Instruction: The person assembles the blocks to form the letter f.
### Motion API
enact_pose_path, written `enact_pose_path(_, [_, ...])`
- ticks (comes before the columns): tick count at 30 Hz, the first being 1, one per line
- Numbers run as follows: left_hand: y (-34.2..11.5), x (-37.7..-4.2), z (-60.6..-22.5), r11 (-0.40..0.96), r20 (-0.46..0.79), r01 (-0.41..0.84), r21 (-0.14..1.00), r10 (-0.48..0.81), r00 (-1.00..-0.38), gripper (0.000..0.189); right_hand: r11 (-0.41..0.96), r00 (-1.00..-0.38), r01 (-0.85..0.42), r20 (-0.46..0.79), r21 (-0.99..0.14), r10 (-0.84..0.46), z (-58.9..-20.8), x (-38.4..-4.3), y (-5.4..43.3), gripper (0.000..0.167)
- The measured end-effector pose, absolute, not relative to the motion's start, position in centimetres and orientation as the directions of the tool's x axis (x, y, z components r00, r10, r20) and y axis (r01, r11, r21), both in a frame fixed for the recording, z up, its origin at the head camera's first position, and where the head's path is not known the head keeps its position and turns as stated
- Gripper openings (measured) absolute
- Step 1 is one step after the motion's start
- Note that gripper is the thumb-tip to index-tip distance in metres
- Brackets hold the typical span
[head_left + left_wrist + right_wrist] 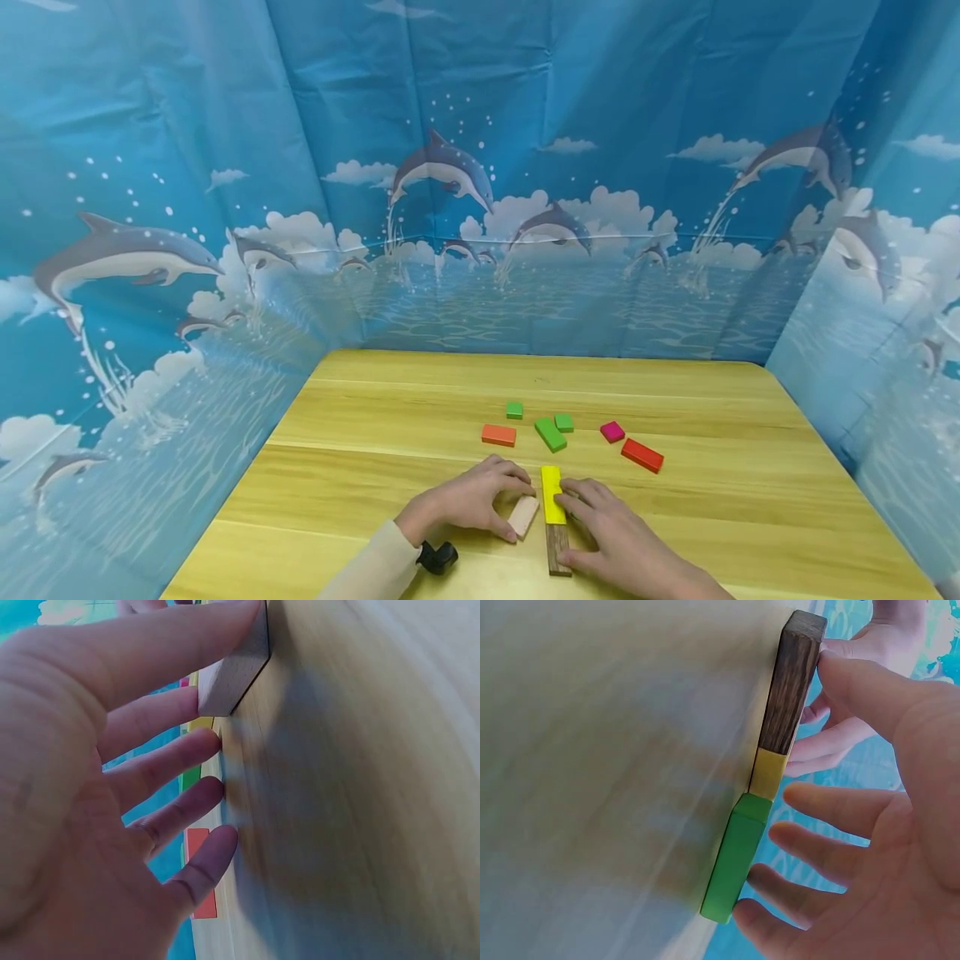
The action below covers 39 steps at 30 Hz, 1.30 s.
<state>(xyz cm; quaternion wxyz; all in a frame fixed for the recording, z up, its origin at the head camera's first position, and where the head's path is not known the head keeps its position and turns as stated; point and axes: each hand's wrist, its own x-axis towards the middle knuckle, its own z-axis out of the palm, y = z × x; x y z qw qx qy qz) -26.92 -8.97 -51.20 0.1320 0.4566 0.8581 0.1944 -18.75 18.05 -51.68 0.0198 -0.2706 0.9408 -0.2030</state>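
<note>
Prob lining-up step rn: L hand [480, 497] pinches pale wooden oblong block [524, 517] left of yellow oblong block [551, 494]; R hand [613, 533], loosely spread, touches dark-brown wooden oblong block [557, 547] at yellow's near end. Next prob needs gentle squaring, imo.

No text, label, brand, number or sign can be read in any of the 3 views.
</note>
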Motion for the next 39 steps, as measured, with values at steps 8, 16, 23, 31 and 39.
enact_pose_path(8, [-8.7, -27.0, -51.3, 0.539, -0.053, 0.724, 0.431, 0.816, -0.576, 0.062, 0.76, -0.846, -0.507, 0.065, -0.405, -0.53, -51.6, -18.8, 18.0, 0.078])
enact_pose_path(16, [-8.8, -27.3, -51.7, 0.552, -0.053, 0.684, 0.476, 0.795, -0.604, 0.058, 0.761, -0.846, -0.505, 0.062, -0.407, -0.529, -51.4, -18.9, 18.1, 0.078])
enact_pose_path(23, [-9.1, -27.7, -51.7, 0.547, -0.053, 0.637, 0.543, 0.779, -0.625, 0.056, 0.758, -0.84, -0.519, 0.073, -0.394, -0.538, -51.3, -19.0, 18.0, 0.078])
enact_pose_path(31, [-9.1, -28.5, -51.7, 0.533, -0.045, 0.618, 0.578, 0.776, -0.629, 0.056, 0.756, -0.835, -0.538, 0.109, -0.372, -0.54, -51.4, -19.1, 18.0, 0.074])
enact_pose_path(39, [-9.0, -29.1, -51.5, 0.54, -0.055, 0.569, 0.62, 0.754, -0.655, 0.059, 0.756, -0.834, -0.539, 0.109, -0.371, -0.54, -51.5, -19.2, 18.0, 0.072])
